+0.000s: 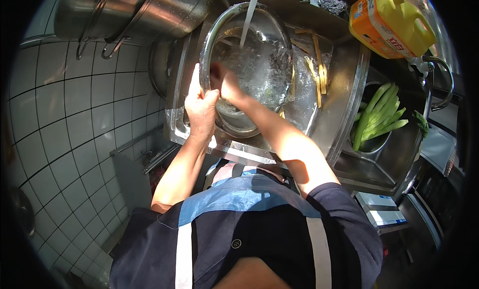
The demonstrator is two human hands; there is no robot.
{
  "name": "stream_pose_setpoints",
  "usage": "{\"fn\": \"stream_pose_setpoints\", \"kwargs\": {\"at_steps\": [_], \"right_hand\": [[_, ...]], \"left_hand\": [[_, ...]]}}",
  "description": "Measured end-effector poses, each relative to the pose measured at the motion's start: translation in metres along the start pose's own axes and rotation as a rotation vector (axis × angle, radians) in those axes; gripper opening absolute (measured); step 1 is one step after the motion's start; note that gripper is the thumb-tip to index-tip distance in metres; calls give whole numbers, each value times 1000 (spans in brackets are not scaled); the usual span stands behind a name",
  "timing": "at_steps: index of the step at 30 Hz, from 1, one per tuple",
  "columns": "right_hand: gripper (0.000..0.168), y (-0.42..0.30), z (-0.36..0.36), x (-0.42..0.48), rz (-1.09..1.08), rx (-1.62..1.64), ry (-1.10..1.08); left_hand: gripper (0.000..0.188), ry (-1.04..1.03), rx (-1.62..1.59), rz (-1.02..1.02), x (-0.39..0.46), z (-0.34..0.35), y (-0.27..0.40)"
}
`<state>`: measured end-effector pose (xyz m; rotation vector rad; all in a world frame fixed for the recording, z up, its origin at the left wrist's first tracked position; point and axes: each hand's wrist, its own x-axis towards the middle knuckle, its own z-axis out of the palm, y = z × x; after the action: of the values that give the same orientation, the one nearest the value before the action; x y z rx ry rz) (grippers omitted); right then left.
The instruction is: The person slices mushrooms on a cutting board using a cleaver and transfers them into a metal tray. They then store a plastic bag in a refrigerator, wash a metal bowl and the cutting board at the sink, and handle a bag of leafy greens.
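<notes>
A large round metal basin [207,38] stands tilted in a stainless steel sink. My left hand [202,107] grips its rim at the near left, with the thumb over the edge. Inside the basin, my right hand [226,81] is against the left inner wall; its fingers are in shadow, so whether they hold something is unclear. A stream of running water [250,17] falls into the basin, where the water splashes and foams. Yellowish strips [322,79] lie in the wet sink to the right of the basin.
A yellow plastic jug [396,25] with an orange label stands at the back right. Long green vegetables [378,116] fill a bowl in the right sink. Beside the faucet sits a steel wool scrubber [332,6]. Large steel vessels [142,15] and a tiled wall [82,113] flank the left side.
</notes>
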<state>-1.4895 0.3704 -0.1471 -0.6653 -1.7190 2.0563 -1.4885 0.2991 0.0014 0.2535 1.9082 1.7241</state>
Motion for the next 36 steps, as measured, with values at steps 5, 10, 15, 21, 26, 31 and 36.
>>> {"fn": "stream_pose_setpoints", "kwargs": {"at_steps": [5,10,15,21,26,31,36], "right_hand": [[21,36,-45,-76,-37,-744,-505],[18,19,-154,-61,-97,-1262,-236],[14,-61,-209,42,-371,-1056,184],[26,-132,-226,135,-121,-1136,165],[25,-153,-243,169,-167,-879,198],[23,-152,-247,129,-208,-629,-87],[32,-186,-261,-25,249,429,-254]], "left_hand": [[49,13,34,31,-20,6,38],[33,29,495,318,-47,1,65],[42,61,619,568,-72,-7,81],[16,215,649,861,-111,-21,105],[17,344,979,973,-141,-35,118],[32,436,1132,1142,-152,-45,118],[33,385,1074,1254,-157,-52,118]]}}
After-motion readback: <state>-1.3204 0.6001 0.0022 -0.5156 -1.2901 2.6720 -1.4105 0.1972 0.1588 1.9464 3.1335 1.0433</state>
